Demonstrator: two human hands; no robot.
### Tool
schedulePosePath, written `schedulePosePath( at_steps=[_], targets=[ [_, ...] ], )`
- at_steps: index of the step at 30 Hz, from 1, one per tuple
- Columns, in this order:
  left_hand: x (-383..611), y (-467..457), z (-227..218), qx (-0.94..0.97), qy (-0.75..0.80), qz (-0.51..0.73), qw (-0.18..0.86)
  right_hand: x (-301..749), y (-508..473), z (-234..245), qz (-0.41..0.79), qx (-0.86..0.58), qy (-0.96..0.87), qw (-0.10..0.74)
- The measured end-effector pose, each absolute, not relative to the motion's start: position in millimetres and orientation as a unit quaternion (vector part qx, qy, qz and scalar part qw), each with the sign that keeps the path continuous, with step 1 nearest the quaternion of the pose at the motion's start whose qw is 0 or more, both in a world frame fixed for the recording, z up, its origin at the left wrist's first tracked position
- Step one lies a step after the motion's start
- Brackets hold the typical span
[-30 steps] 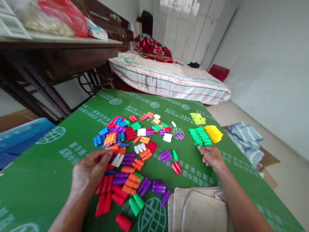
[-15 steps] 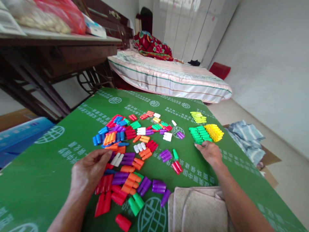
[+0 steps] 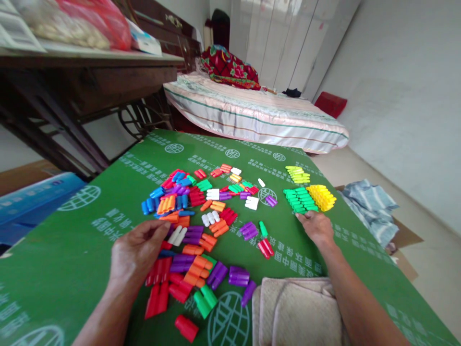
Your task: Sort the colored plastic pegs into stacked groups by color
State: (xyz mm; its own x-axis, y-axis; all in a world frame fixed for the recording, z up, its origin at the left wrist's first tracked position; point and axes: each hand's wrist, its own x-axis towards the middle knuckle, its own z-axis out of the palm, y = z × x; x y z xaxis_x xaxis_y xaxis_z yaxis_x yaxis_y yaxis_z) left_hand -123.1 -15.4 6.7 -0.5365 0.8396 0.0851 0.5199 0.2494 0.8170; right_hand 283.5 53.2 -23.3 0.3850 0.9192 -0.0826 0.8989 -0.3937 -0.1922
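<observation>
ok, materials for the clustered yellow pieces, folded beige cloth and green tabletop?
Clustered yellow pieces: likely moulded plastic, semi-gloss; uniform colour, rounded forms. Folded beige cloth: probably plush textile, matte; soft, mottled surface. Green tabletop: coated board perhaps, low sheen; smooth, printed, core unclear.

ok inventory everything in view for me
plastic pieces: many, mixed colours, table's middle
clusters: three, lime, green and yellow, table's right
table: one, green, centre
folded cloth: one, greyish, table's near edge
striped cloth: one, bluish, right of table
cardboard: count unclear, brown, by striped cloth
bed: one, pale, behind table
bedding: one, red floral, on bed
dark item: one, black, on bed
red object: one, red, bed's right
wardrobe: one, white, back
desk: one, brown, left
plastic bag: one, red, on desk
box: one, blue, left
left hand: one, bare, by plastic pieces
right hand: one, bare, by clusters
</observation>
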Motion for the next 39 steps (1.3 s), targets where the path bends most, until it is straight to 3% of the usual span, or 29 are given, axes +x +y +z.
schedulePosePath(
  at_steps=[10,15,18,21,26,31,39],
  targets=[
    [-118,-22,3,0.475,0.746,0.426,0.193,278,38,-19,0.081,-0.797,-0.59,0.1],
    [-119,-22,-1,0.487,0.74,0.428,0.178,222,-5,-3,0.17,-0.663,-0.709,0.169],
    [-117,-23,-2,0.501,0.735,0.426,0.163,168,-45,16,0.219,-0.564,-0.785,0.133],
    [-115,-26,-1,0.529,0.722,0.423,0.143,118,-78,31,0.19,-0.488,-0.85,0.062],
    [-106,-31,9,0.606,0.662,0.418,0.14,75,-97,31,0.161,-0.495,-0.853,-0.051],
    [-94,-36,16,0.702,0.572,0.384,0.18,76,-95,26,0.161,-0.489,-0.855,-0.055],
    [-90,-37,15,0.804,0.528,0.219,0.161,94,-91,25,0.162,-0.497,-0.853,-0.001]
  ],
)
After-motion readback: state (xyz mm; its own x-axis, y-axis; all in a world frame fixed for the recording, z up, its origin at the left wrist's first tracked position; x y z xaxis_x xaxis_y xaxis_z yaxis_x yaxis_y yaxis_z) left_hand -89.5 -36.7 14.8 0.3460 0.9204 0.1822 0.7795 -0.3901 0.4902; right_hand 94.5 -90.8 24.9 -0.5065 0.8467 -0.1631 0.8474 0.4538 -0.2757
